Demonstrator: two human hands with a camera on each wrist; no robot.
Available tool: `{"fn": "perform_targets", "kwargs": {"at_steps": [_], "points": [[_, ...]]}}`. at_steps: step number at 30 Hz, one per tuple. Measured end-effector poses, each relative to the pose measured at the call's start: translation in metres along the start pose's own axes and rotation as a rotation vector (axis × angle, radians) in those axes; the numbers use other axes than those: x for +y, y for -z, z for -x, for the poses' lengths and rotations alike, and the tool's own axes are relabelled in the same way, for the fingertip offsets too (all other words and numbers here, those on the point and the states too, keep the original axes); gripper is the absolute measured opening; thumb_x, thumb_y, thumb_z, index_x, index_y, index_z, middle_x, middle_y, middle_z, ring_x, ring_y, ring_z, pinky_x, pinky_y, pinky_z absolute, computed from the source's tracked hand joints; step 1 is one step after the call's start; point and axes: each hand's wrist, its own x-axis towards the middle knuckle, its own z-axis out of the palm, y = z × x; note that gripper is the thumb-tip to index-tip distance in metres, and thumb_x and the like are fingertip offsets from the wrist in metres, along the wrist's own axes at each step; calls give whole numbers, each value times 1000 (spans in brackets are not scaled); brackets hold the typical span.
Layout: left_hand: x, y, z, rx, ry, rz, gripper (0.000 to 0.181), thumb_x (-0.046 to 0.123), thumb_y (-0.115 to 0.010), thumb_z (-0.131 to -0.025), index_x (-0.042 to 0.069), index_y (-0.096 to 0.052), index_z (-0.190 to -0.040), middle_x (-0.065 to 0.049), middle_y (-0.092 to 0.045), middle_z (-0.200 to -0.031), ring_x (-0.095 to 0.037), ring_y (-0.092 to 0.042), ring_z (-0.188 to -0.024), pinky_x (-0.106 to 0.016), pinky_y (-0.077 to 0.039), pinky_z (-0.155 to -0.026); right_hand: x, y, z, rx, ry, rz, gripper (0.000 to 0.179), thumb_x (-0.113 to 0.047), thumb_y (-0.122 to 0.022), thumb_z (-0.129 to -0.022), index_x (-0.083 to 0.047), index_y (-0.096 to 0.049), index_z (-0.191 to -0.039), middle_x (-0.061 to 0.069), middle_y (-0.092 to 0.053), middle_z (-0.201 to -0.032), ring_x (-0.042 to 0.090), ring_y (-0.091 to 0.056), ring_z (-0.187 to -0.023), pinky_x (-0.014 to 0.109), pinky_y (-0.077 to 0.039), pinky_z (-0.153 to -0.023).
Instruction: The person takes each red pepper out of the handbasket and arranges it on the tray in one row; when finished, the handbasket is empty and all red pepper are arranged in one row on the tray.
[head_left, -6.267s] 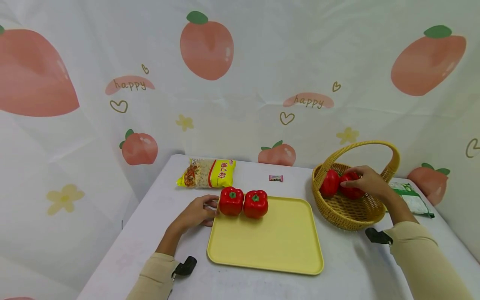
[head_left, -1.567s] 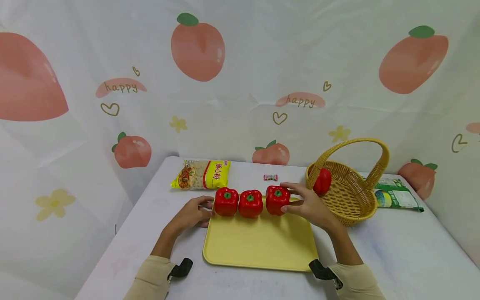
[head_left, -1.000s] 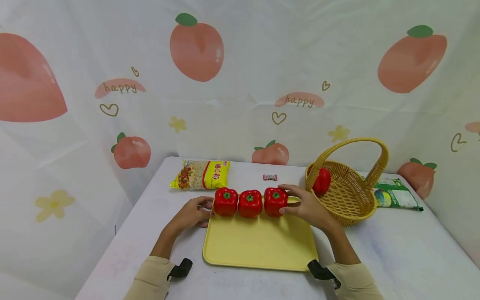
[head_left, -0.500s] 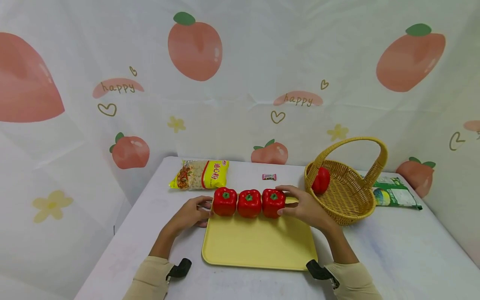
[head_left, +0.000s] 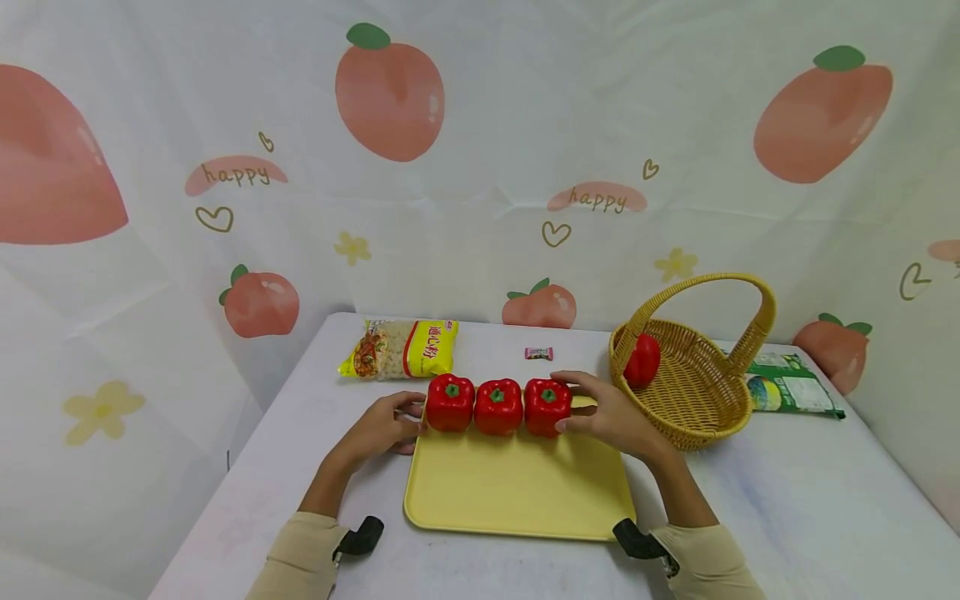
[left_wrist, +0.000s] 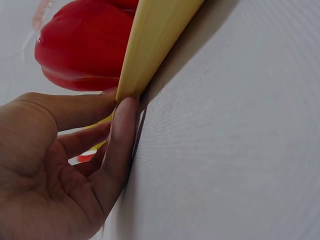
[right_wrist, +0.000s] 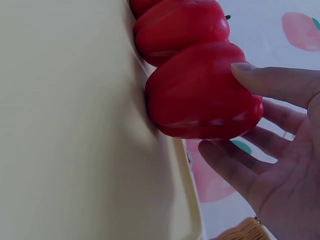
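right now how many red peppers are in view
4: left pepper, middle pepper and right pepper in a row on the tray, the last touched by the right hand; fourth pepper in the basket, whose near wall could hide more.

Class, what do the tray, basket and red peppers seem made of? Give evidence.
Tray: probably plastic, smooth and satin; even colour, moulded rim.
Basket: wicker or lookalike plastic strands, lightly shiny; visible weave.
Red peppers: glossy, perhaps plastic, possibly real; bright highlights, similar shapes.
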Motion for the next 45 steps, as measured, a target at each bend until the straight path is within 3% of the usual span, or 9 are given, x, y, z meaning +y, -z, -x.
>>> {"fn": "perform_targets", "kwargs": {"at_steps": [11,17,31,39,45], "points": [[0,0,-1,7,7,-3,57,6,-73,-93,2,-57,-148,-14,-63,-125,-21,-69,-97,-35,-67,-75,1,0,1,-24,14,-25,72,-22,-84,-88,-10,-54,-153,18,-60,-149,45,-56,-136,49,-58,-102],[0,0,1,10,13,-2,57,6,-73,-93,2,-57,-147,-14,-63,-124,-21,-68,-97,-34,-67,-75,2,-2,0,-31,-4,-32,73,-23,-85,-87,-15,-54,-153,14,-60,-150,42,-57,-136,51,-58,-103],[0,-1,1,11,10,0,57,6,-73,-92,1,-57,-147,-15,-63,-123,-21,-69,-97,-35,-67,-74,3,0,1,-13,-16,-38,75,-27,-87,-87,-16,-54,-154,14,-59,-150,40,-54,-139,40,-58,-100],[1,-3,1,11,3,0,58,7,-74,-92,1,-57,-147,-15,-63,-124,-21,-69,-97,-34,-67,-73,5,12,4,20,90,-32,67,-22,-82,-91,-7,-55,-151,20,-57,-152,46,-54,-138,59,-55,-107],[0,-1,0,9,-4,-3,58,7,-73,-93,1,-56,-148,-15,-62,-125,-21,-69,-97,-35,-67,-75,2,21,10,101,112,12,63,-20,-81,-92,-10,-57,-150,18,-61,-148,48,-57,-133,48,-61,-99]]}}
